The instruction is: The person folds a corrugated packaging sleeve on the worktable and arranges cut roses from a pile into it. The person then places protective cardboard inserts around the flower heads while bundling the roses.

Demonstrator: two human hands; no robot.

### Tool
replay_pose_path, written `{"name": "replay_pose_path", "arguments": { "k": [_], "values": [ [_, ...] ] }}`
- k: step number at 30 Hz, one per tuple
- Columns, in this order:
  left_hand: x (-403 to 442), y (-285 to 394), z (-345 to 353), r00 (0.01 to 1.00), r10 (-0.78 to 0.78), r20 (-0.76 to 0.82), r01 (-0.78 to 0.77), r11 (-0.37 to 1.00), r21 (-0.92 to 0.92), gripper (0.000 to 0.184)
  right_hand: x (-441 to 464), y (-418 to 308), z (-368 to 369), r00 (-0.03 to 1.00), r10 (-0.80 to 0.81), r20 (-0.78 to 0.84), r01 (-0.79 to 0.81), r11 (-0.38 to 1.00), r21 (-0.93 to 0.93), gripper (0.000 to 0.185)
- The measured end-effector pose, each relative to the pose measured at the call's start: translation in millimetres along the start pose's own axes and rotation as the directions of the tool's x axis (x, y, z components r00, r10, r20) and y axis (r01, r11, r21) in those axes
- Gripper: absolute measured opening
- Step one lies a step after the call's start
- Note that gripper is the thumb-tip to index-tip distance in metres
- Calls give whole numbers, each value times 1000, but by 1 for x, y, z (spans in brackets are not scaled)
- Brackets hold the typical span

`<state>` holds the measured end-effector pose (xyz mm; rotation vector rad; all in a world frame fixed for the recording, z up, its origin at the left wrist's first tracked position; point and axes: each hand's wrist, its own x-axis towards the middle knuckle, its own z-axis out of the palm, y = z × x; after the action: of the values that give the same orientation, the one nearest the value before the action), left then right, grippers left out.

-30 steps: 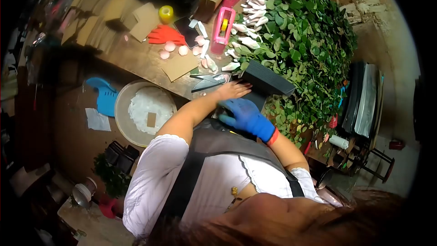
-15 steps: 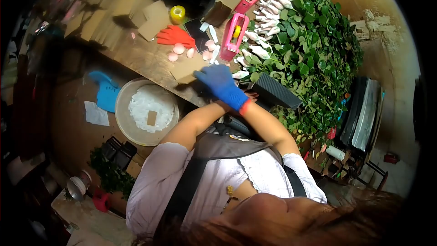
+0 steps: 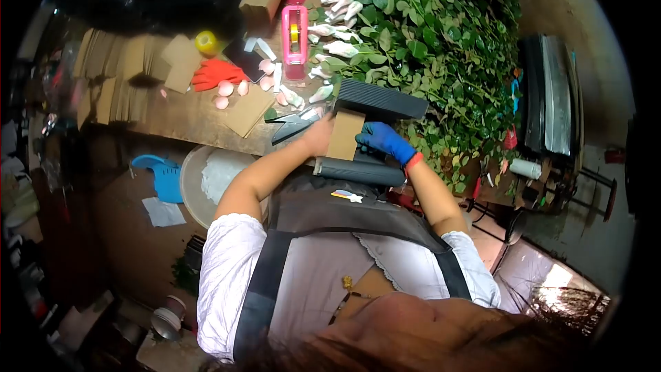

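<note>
A tan cardboard piece lies between my hands, over a dark ribbed holder. My left hand, bare and partly hidden, is closed at the card's left edge. On the right edge, my right hand, in a blue glove with a red cuff, pinches the card. A dark padded roll lies just below the card, near my apron. Scissors rest on the table left of my left hand.
Leafy stems with white-wrapped heads cover the table's right side. Further left are a pink tape dispenser, another cardboard piece, an orange glove, petals and yellow tape. A round tub stands below the table edge.
My gloved right hand reached left across my left arm to the cardboard, then came back right. A cardboard piece is now between both hands at the holder. The view has shifted.
</note>
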<state>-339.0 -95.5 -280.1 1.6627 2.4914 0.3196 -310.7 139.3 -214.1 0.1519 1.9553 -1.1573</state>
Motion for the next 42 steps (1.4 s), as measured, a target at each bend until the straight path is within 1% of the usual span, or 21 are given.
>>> {"name": "replay_pose_path", "arguments": {
  "k": [2, 6, 10, 12, 13, 16, 18, 20, 22, 25, 26, 28, 30, 31, 32, 33, 34, 37, 38, 39, 42],
  "values": [
    [-23, -4, -38, 998, -25, 53, 20, 996, 86, 51, 15, 9, -2, 997, 75, 23, -74, 997, -27, 24],
    [-56, -22, -54, 969, 0, -249, -14, 998, -54, 50, 16, 0, 6, 991, 129, -35, -131, 989, -73, 25],
    [-39, -15, -60, 967, 49, -249, -84, 988, -133, 39, 14, 6, 14, 982, -39, -185, -11, 965, -262, 33],
    [-15, -7, -57, 941, 154, -301, -225, 950, -218, 30, 16, 12, 18, 944, -181, -275, 56, 911, -409, 38],
    [-11, -5, -48, 976, 144, -165, -186, 943, -277, 21, 19, 12, 16, 956, -169, -241, 46, 894, -445, 42],
    [-4, -7, -25, 949, 109, -295, -196, 938, -284, 11, 15, -6, 21, 960, -135, -245, -84, 695, -714, 40],
    [-2, -1, -43, 982, 89, -167, -137, 942, -305, 14, -2, -35, 22, 975, -94, -202, -102, 619, -779, 41],
    [-3, 9, -60, 994, 82, -77, -100, 955, -280, 28, -60, -70, 12, 969, -246, -36, 180, 794, -581, 46],
    [-5, 14, -63, 988, 78, -134, -119, 934, -336, 33, -94, -70, 17, 867, -489, 99, 491, 800, -346, 50],
    [-6, 12, -59, 997, 75, -21, -77, 944, -321, 43, -83, -33, 59, 921, -388, 36, 277, 587, -760, 41],
    [-5, 14, -63, 995, 83, -55, -97, 943, -319, 43, -76, -18, 67, 848, -528, -41, 304, 548, -779, 36],
    [-5, 14, -62, 999, 32, -1, -31, 945, -326, 45, -93, -26, 58, 847, -532, -4, 372, 598, -710, 36],
    [-5, 12, -61, 999, 46, 9, -41, 954, -298, 46, -128, -65, 22, 817, -577, 19, 549, 767, -333, 39],
    [-6, 12, -57, 999, 3, -38, -17, 924, -381, 48, -112, -63, 0, 703, -710, -39, 666, 676, -316, 41],
    [-6, 7, -51, 999, 38, 21, -28, 931, -363, 49, -100, -68, -24, 516, -804, -296, 722, 594, -356, 39],
    [-5, 8, -54, 999, 34, 8, -29, 929, -369, 49, -107, -86, -64, 545, -748, -380, 575, 663, -480, 38],
    [-3, 12, -59, 999, 32, -2, -30, 926, -375, 49, -85, -85, -100, 354, -768, -534, 417, 640, -645, 39],
    [-1, 14, -65, 999, 34, 19, -24, 926, -377, 49, -23, -75, -221, 243, -751, -614, -7, 632, -775, 50],
    [-2, 11, -58, 999, 30, 12, -23, 923, -384, 50, 1, -67, -248, 301, -680, -668, -371, 562, -739, 47],
    [-1, 12, -59, 1000, 19, 20, -10, 924, -383, 50, 19, -55, -269, 314, -615, -723, -484, 552, -679, 40],
    [1, 15, -70, 999, -4, 38, 18, 923, -385, 49, 35, -26, -295, 783, -209, -586, -436, 487, -757, 33]
  ]
}}
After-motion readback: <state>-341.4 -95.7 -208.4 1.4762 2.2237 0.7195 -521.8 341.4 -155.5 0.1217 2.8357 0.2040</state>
